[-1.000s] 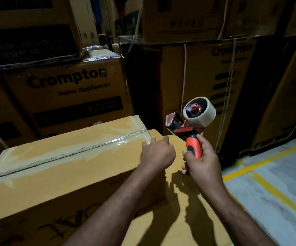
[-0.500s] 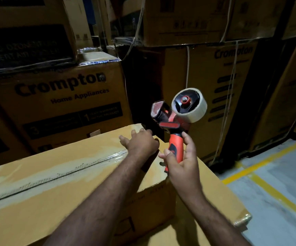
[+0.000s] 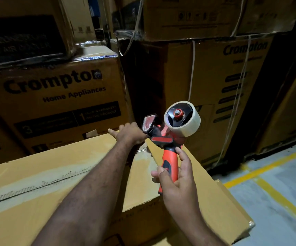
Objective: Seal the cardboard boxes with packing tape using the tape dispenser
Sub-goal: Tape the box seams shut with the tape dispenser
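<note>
The right hand [image 3: 178,181] curls fingers round the tape dispenser [image 3: 168,157] handle, light and rigid, I'd say; left hand [image 3: 130,134] fingers hook the box [image 3: 64,174] at its far edge.

Pretty clearly a warehouse or stockroom rather than a shop. Big brown cartons [image 3: 55,96] printed "Crompton Home Appliances" were stacked on each other right past the top of the view, and some were bound with white plastic straps [image 3: 192,68]. The floor [image 3: 285,210] was bare grey concrete with yellow lines [image 3: 266,167] painted across it, the lighting was dim, and up front sat a taped box [image 3: 37,183] with clear tape along its top seam.
</note>
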A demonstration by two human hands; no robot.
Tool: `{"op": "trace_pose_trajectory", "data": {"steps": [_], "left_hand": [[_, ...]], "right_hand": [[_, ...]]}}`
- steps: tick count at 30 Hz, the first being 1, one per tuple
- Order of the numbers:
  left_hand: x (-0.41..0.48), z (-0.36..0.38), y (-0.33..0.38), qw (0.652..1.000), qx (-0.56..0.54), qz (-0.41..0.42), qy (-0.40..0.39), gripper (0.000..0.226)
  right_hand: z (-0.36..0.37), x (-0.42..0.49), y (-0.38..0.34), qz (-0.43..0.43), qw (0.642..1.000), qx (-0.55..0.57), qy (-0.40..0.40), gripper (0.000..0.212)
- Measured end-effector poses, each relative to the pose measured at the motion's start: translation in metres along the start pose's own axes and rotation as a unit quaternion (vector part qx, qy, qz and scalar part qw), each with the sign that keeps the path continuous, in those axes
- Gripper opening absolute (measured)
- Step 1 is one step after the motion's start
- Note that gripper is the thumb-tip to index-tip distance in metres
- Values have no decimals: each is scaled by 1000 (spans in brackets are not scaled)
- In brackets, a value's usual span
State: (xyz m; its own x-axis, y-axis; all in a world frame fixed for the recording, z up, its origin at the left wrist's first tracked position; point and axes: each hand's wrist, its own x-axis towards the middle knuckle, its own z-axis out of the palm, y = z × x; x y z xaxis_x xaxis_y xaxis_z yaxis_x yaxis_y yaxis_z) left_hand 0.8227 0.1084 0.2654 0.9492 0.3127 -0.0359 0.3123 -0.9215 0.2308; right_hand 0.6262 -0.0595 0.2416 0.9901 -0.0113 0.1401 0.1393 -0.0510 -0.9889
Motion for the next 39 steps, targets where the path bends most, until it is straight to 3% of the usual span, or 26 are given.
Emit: {"op": "trace_pose_trajectory", "data": {"steps": [8, 13, 18, 22, 29, 33, 36, 39], "left_hand": [[18, 10, 7, 991, -81, -55, 94, 13], [21, 9, 10, 997, -59, -25, 48, 2], [24, -6, -1, 996, -64, 57, -35, 33], [18, -4, 0, 996, -52, 69, 5, 53], [5, -5, 5, 994, -27, 103, 8, 46], [-4, 4, -1, 982, 62, 175, -41, 43], [-14, -2, -11, 979, 61, 183, -61, 46], [-27, -12, -25, 975, 13, 206, -83, 50]], "right_hand": [[-5, 1, -4, 24, 1000, 17, 9, 63], [-5, 0, -4, 34, 999, 5, 24, 66], [-6, -2, -8, 27, 999, 9, 28, 68], [-7, -2, -11, 28, 999, 13, 22, 64], [-10, -2, -17, 51, 997, 53, 33, 63], [-10, -2, -17, 49, 996, 73, 29, 63], [-3, -7, -17, 55, 994, 89, 10, 59], [1, -12, -18, 81, 973, 215, -21, 61]]}}
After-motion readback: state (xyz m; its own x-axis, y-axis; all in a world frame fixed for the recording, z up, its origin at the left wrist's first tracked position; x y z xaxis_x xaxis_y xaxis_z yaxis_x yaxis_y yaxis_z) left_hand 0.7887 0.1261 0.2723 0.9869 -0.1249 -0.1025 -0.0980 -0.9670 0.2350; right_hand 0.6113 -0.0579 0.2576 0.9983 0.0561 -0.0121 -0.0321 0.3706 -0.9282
